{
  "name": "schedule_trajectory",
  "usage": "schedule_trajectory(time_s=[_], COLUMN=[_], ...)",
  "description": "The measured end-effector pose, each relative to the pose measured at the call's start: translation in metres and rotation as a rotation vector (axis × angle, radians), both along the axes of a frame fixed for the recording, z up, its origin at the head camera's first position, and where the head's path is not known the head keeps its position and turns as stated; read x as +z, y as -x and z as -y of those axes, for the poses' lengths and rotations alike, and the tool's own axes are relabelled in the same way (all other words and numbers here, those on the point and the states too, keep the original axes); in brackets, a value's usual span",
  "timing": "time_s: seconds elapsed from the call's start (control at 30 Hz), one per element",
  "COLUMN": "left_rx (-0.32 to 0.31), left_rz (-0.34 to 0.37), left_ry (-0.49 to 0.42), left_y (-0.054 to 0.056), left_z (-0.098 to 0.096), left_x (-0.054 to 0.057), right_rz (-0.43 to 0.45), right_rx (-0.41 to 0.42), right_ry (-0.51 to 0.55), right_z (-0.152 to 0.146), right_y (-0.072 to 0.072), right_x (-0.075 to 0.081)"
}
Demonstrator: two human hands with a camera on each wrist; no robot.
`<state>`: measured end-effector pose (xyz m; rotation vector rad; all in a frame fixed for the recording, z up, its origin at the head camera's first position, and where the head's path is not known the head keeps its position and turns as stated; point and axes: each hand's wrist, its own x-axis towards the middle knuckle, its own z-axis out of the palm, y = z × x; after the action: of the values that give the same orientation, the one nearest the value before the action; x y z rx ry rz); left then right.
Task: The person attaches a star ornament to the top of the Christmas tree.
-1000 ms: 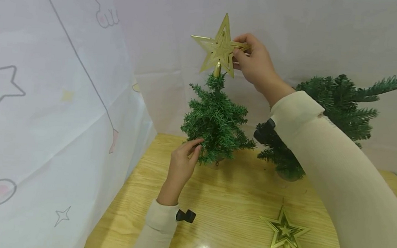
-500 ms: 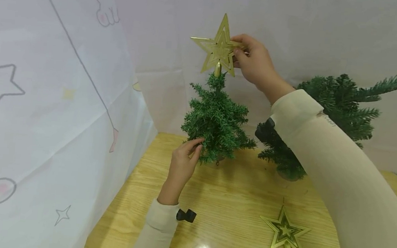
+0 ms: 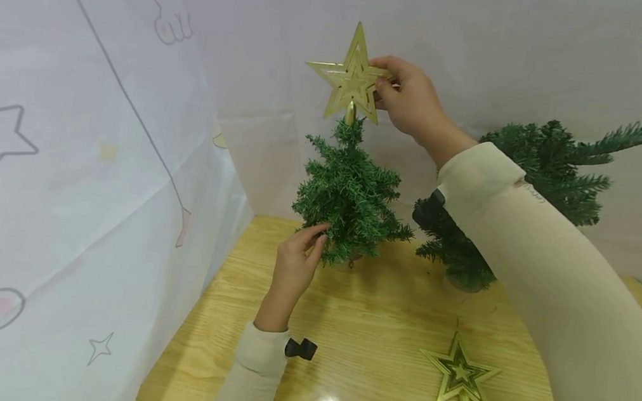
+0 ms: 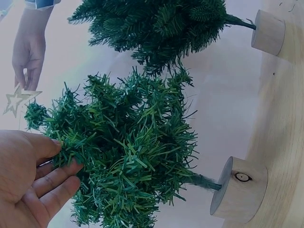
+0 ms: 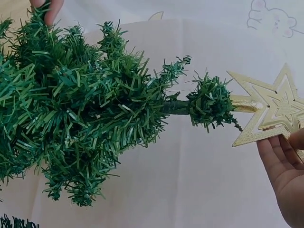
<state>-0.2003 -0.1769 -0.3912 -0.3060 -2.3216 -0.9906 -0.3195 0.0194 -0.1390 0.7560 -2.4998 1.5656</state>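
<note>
A gold star tree topper [image 3: 354,79] stands upright at the tip of a small green artificial Christmas tree [image 3: 350,190]. Its tube meets the top sprigs in the right wrist view. My right hand [image 3: 412,100] pinches the star's right arm between thumb and fingers. Low on the tree's left side, my left hand [image 3: 297,259] pinches a branch tip; its thumb and a finger also show around that branch [image 5: 40,21] in the right wrist view. The tree's round wooden base [image 4: 240,190] stands on the table, best seen in the left wrist view.
A second, darker green tree [image 3: 546,176] stands to the right on its own wooden base [image 4: 269,32], partly behind my right arm. Another gold star topper [image 3: 460,373] lies on the wooden table [image 3: 367,332]. Printed white cloth [image 3: 96,219] hangs at the left and back.
The gold star has shifted slightly left and turned a little at the treetop, with my right hand following. My left hand has stayed in place on the branch.
</note>
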Motion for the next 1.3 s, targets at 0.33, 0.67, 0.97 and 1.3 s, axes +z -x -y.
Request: schedule_trajectory(time_s=[0.33, 0.67, 0.97, 1.3], left_rx=[-0.009, -0.017, -0.029, -0.026], left_rz=[0.010, -0.010, -0.037, -0.086], left_ry=[-0.017, -0.027, -0.010, 0.002], left_y=[0.002, 0.007, 0.011, 0.003], left_z=[-0.003, -0.004, -0.007, -0.002], left_x=[-0.001, -0.004, -0.004, 0.005], right_rz=[0.021, -0.028, -0.106, -0.225], right_rx=[0.002, -0.003, -0.104, -0.035], right_ry=[0.026, 0.053, 0.030, 0.159], right_z=[-0.006, -0.020, -0.037, -0.049], right_y=[-0.001, -0.003, -0.011, -0.033], right_x=[0.000, -0.002, -0.004, -0.008])
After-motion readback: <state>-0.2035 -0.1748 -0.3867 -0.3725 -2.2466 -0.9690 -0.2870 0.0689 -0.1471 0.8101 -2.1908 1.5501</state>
